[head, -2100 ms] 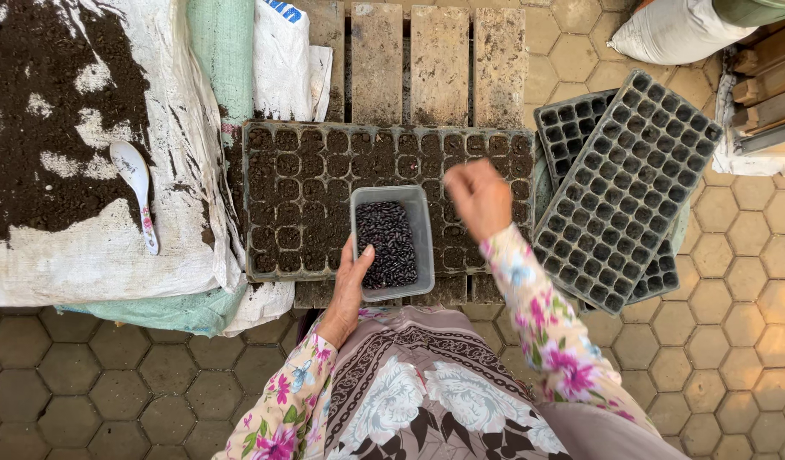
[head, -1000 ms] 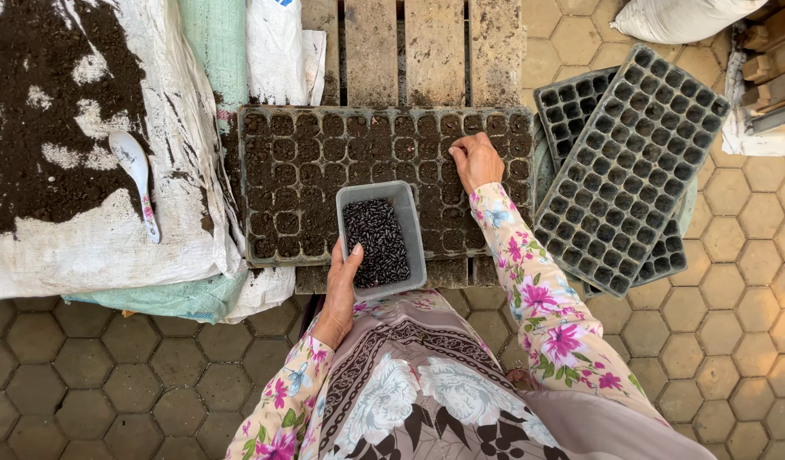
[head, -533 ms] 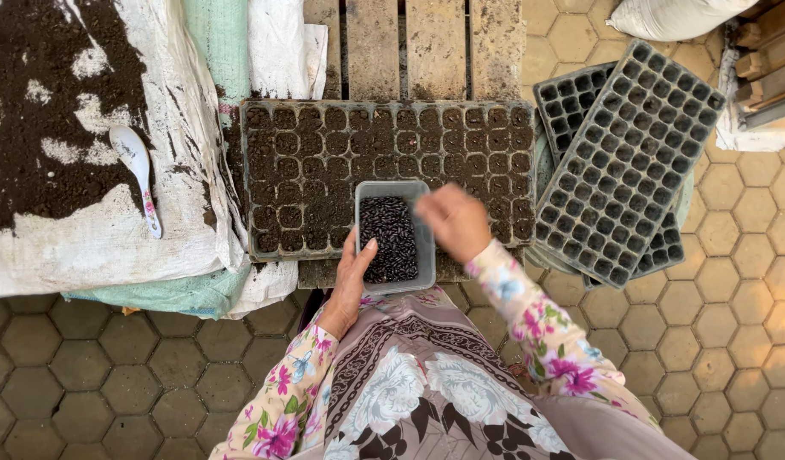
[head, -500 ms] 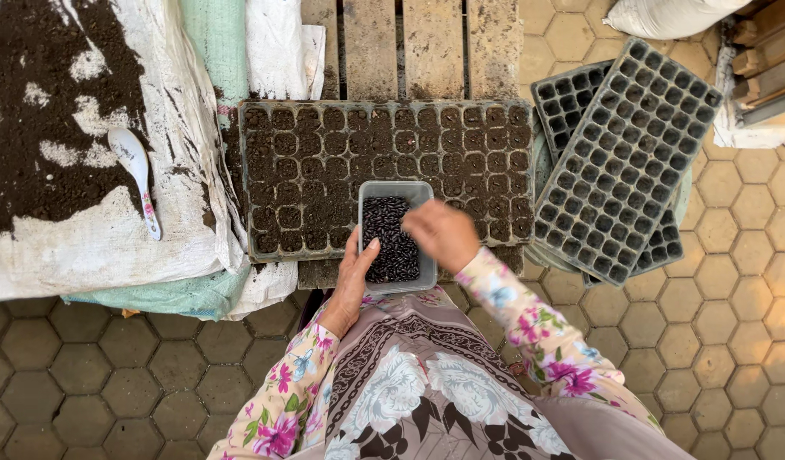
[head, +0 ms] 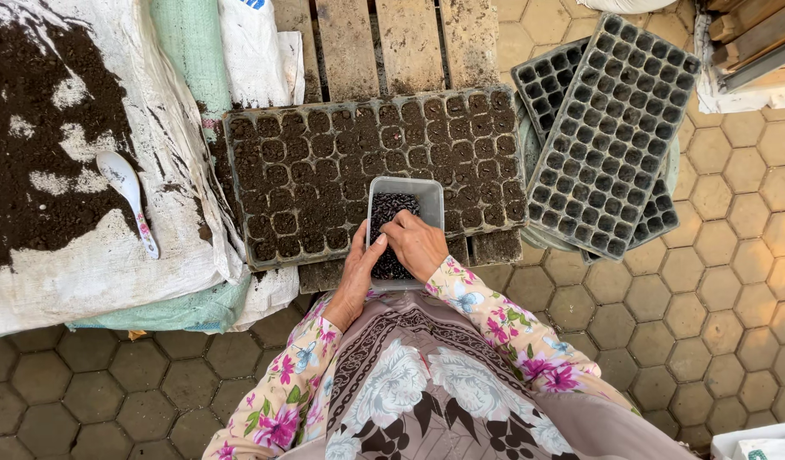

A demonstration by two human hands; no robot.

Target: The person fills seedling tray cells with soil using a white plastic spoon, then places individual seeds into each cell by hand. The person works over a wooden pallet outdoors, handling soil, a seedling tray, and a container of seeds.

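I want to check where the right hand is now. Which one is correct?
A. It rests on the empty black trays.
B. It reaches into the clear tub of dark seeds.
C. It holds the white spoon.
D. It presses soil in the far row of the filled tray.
B: the right hand has its fingers down in the tub among the seeds, while the left hand steadies the tub's side.

Black seeds (head: 392, 213) are seen in a clear grey tub (head: 405, 189). Dark brown soil fills the black tray (head: 367, 162). Empty trays (head: 614, 128) are black. Sleeves (head: 503, 324) are pale cream with pink flowers and green leaves. Scarf (head: 427, 383) is patterned brown and grey-white. Sacks (head: 111, 255) are white, one green. Spoon (head: 128, 196) is white. Pavers (head: 733, 281) are tan hexagons.
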